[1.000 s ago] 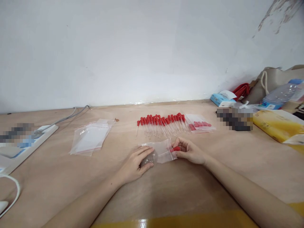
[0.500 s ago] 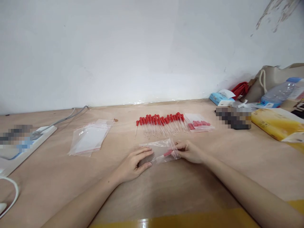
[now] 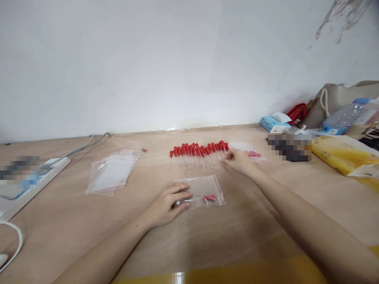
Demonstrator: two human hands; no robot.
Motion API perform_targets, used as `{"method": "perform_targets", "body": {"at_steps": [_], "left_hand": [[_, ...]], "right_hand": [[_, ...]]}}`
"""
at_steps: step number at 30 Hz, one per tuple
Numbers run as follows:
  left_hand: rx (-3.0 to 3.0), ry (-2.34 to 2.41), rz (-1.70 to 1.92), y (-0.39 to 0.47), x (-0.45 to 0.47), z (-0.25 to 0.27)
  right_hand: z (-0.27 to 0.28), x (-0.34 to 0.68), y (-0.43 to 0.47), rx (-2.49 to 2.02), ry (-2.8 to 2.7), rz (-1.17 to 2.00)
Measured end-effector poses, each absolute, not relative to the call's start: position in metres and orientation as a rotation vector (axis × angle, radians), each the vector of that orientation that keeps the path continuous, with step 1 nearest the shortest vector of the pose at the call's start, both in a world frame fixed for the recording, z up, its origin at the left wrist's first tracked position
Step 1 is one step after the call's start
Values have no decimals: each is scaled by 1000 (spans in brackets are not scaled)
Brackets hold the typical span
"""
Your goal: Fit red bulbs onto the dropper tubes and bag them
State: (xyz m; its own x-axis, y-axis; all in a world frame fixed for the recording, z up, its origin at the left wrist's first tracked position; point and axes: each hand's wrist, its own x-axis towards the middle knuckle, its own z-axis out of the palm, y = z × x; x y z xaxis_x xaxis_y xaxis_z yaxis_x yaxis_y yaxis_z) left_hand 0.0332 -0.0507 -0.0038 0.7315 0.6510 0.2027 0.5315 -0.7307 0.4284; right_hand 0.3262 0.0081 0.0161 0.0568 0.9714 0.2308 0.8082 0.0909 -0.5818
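Observation:
My left hand [image 3: 171,203] lies with fingers spread over the left end of a clear zip bag [image 3: 217,183], against the table. Inside the bag is a dropper with a red rubber bulb [image 3: 209,198]; its stem runs under my fingers. Beyond the bag, a row of red-bulbed droppers [image 3: 197,150] lies side by side, thin clear stems toward me. At the row's right end my right hand [image 3: 238,161] has thumb and forefinger pinched on the stem of a dropper [image 3: 227,146]. Partly behind that hand is a bag with red-bulbed droppers [image 3: 254,154] in it.
Flat zip bags [image 3: 111,173] lie in a stack at left. Further left is a white power strip [image 3: 59,167] with a grey cable. At right are a blurred dark object [image 3: 288,148], a yellow tissue pack [image 3: 340,152], a blue pack [image 3: 274,124] and a plastic bottle [image 3: 345,116].
My right hand has let go of the zip bag's open end and moved up and right to the dropper row. The bag now lies flatter. My left hand has stayed on it.

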Motion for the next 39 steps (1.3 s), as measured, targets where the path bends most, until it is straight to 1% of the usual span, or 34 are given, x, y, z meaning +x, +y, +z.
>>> {"method": "perform_targets", "body": {"at_steps": [2,4,9,16,19,21,26,28,34,37,39], "left_hand": [[2599,911,494,-51,33,-4],[2604,911,495,-51,34,-3],[2617,917,495,-51,35,-2],[2637,935,497,-54,35,-5],[2655,940,494,-54,35,-4],[2654,945,490,-54,35,-3],[2641,952,487,-53,36,-2],[2643,944,490,-53,36,-2],[2598,984,517,-56,37,0],[2567,991,536,-56,37,1],[2554,988,529,-56,37,1]], "right_hand": [[20,328,30,-1855,-1737,130],[21,325,47,-1948,-1710,50],[17,311,66,-2139,-1594,137],[24,317,71,-2140,-1517,236],[32,329,63,-2114,-1509,319],[32,334,49,-2000,-1517,408],[8,329,-4,-1369,-1390,816],[-4,323,-21,-1244,-1256,890],[-21,310,-41,-1152,-903,1069],[-21,308,-46,-1118,-909,1227],[-20,308,-49,-1134,-1009,1300]]}}
